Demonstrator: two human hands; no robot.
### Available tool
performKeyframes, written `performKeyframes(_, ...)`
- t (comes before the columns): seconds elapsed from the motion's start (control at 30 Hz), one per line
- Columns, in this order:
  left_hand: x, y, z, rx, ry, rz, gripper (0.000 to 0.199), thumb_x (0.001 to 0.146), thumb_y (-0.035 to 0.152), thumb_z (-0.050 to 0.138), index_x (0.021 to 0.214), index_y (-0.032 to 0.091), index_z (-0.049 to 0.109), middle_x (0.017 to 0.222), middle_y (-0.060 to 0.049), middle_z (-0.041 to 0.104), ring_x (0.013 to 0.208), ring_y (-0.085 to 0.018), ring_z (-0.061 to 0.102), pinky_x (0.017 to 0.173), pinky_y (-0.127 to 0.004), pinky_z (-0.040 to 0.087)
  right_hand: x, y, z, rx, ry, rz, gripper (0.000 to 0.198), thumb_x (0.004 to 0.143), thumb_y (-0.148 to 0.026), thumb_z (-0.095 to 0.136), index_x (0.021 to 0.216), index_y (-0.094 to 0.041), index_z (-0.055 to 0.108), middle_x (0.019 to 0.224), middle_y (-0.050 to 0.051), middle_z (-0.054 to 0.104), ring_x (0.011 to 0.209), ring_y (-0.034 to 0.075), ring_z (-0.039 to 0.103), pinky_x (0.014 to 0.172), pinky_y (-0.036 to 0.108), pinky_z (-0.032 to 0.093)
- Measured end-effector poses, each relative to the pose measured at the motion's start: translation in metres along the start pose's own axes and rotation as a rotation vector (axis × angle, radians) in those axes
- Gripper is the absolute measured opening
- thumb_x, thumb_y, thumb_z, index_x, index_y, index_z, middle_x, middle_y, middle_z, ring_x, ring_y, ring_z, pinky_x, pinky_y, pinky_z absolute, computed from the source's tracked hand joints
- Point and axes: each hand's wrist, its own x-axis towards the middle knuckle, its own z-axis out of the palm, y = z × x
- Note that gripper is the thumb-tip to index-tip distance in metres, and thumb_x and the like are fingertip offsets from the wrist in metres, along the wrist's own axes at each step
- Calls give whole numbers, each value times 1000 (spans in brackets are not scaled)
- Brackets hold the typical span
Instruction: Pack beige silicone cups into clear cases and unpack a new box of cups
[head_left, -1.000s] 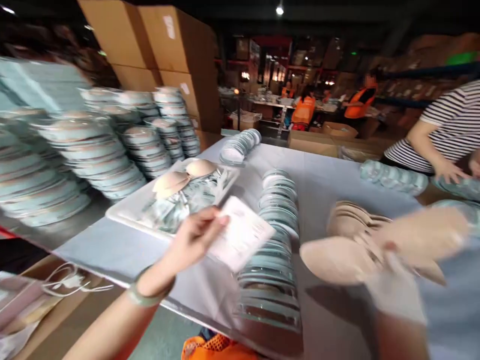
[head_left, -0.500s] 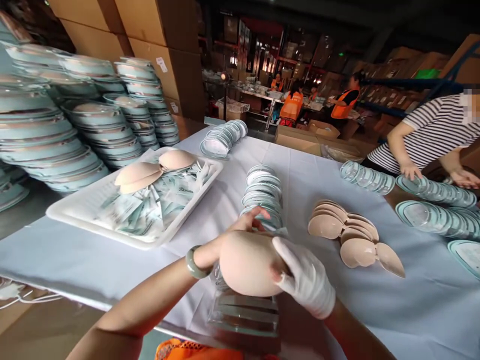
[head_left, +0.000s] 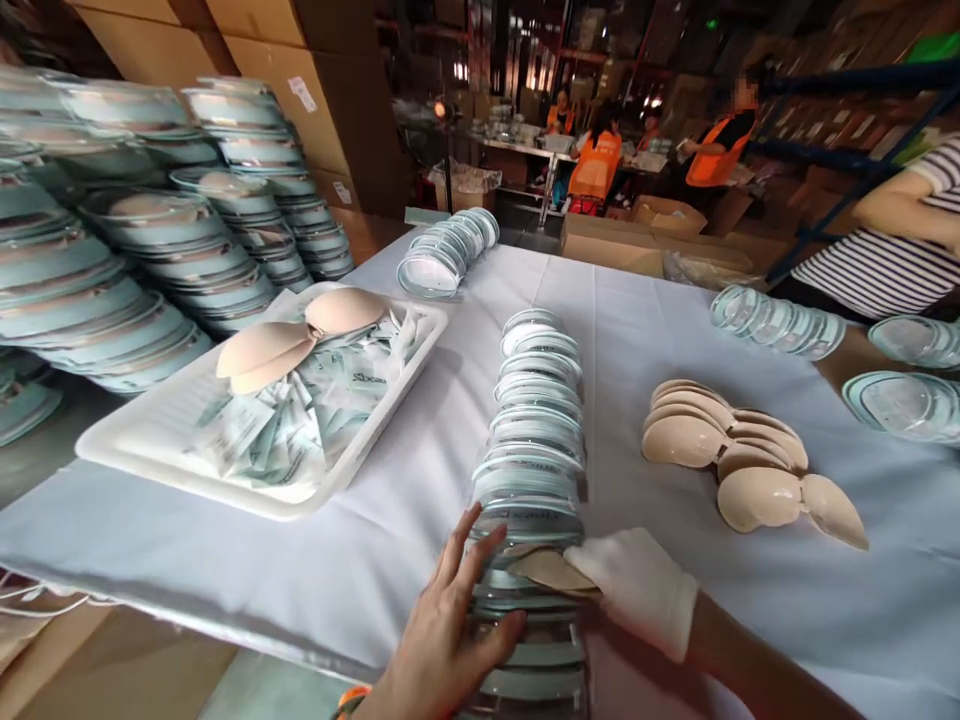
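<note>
Right hand (head_left: 637, 590), gloved: fingers pinched on a beige cup (head_left: 553, 570) at five o'clock, among the row of packs (head_left: 536, 425). Left hand (head_left: 446, 630), six o'clock: fingers spread, empty, at the row's edge. Nine o'clock: white tray (head_left: 289, 508). Between three and four: stacked cups (head_left: 686, 440).

1 bare left hand (head_left: 446, 625), 1 gloved right hand (head_left: 641, 585). 1 white tray (head_left: 296, 508), 1 worktop (head_left: 630, 310). 1 central case row (head_left: 536, 425), 1 far case row (head_left: 448, 252), 3 right-side case rows (head_left: 896, 408). Beige cups (head_left: 682, 440), sachets (head_left: 296, 440): overlapping, uncountable.
</note>
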Motion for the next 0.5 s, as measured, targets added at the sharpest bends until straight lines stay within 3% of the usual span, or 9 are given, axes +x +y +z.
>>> performKeyframes(0.1,0,-2,-5,11,7,28,80,95,41,65,161,35,20,172,-20,22,158,-43,22,118,-66,43,8,-4,9,-239,76,-78,12,94,-10,60,98,-19,68,73,0,71,61,21,70,45,36,18)
performKeyframes(0.2,0,-7,-6,13,17,26,83,94,43,67,161,34,18,171,-21,24,159,-44,19,117,-68,42,10,-13,16,-195,139,-147,30,93,-14,64,123,-14,63,89,2,75,67,21,73,45,36,28)
performKeyframes(0.27,-1,-8,-4,-15,-3,19,77,94,44,67,158,33,25,171,-21,25,158,-43,25,117,-64,45,7,-22,13,-164,10,-80,26,89,-14,67,115,-15,68,87,2,76,64,22,74,43,36,28)
performKeyframes(0.33,-2,-7,-2,-36,-29,9,71,94,45,66,155,31,33,171,-20,24,156,-43,30,116,-59,48,3,-29,7,-193,-156,38,15,86,-6,66,94,-17,72,75,3,74,59,23,73,43,36,24)
performKeyframes(0.4,-1,-7,-2,-30,-38,0,70,94,46,67,154,31,35,172,-20,22,154,-43,35,113,-57,51,0,-28,0,-208,-217,98,18,85,-2,62,81,-17,71,72,6,74,62,26,74,44,35,27)
performKeyframes(0.5,1,-12,0,-24,-15,23,73,94,42,67,156,37,29,172,-19,21,146,-42,49,106,-52,59,-10,8,-9,156,-205,-73,16,93,-13,60,88,-20,73,82,3,78,75,22,76,56,29,46)
